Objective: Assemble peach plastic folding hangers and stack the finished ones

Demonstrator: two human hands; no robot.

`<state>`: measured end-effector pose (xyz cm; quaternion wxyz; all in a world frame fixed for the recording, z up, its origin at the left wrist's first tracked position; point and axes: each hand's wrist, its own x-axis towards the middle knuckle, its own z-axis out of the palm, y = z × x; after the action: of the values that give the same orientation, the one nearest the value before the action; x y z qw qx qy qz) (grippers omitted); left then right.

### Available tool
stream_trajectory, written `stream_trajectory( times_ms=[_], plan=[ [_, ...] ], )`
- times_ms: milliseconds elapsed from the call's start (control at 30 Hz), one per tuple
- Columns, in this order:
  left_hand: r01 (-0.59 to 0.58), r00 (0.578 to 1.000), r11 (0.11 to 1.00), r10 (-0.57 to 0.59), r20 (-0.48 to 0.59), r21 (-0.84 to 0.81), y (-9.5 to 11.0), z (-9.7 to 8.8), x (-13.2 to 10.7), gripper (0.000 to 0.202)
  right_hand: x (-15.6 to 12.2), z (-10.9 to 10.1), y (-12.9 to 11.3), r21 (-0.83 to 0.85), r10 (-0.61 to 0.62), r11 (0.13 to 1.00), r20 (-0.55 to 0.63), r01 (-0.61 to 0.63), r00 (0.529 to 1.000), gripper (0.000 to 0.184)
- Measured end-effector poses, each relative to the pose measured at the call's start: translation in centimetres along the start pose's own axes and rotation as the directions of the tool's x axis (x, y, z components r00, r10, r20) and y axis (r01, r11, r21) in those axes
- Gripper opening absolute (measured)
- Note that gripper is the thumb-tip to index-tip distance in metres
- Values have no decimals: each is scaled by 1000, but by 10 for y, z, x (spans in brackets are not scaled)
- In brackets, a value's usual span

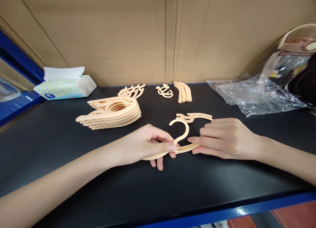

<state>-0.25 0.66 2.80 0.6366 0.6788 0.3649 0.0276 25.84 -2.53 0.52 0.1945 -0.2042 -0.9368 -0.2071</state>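
Jointly in left hand (146, 144) and right hand (228, 139): cream hanger (184, 135) (both ends hidden).

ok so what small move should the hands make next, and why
Probably press the arm piece gently toward the hook piece. The left hand pinches the hook piece near the hook's base, while the right hand grips the arm piece, whose near end lies right by the left thumb. Whether they are already joined is hard to tell.
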Motion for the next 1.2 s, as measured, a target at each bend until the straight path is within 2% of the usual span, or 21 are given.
stream_trajectory(
  times_ms=[167,467,700,867,1033,1200],
  plan=[
    [5,1000,1000,-5,-2,11,4,2,-1,30,0,-1,-2,-27,-3,1000,-22,2,1000,20],
    [-56,998,995,57,-13,88,0,5,-2,28,-1,2,-4,43,36,998,-34,-35,999,21],
    [-74,992,982,90,-90,173,2,11,-3,19,-1,2,-4,80,65,995,-19,-63,998,21],
    [-110,986,980,129,-104,167,3,12,-4,26,-3,3,-3,177,104,979,20,-105,994,21],
    [-126,985,978,143,-92,166,3,12,-4,24,-3,3,-3,258,138,954,71,-152,988,23],
    [-162,974,978,180,-141,131,0,13,-2,25,0,-1,-2,419,237,864,148,-278,960,23]
  ],
)
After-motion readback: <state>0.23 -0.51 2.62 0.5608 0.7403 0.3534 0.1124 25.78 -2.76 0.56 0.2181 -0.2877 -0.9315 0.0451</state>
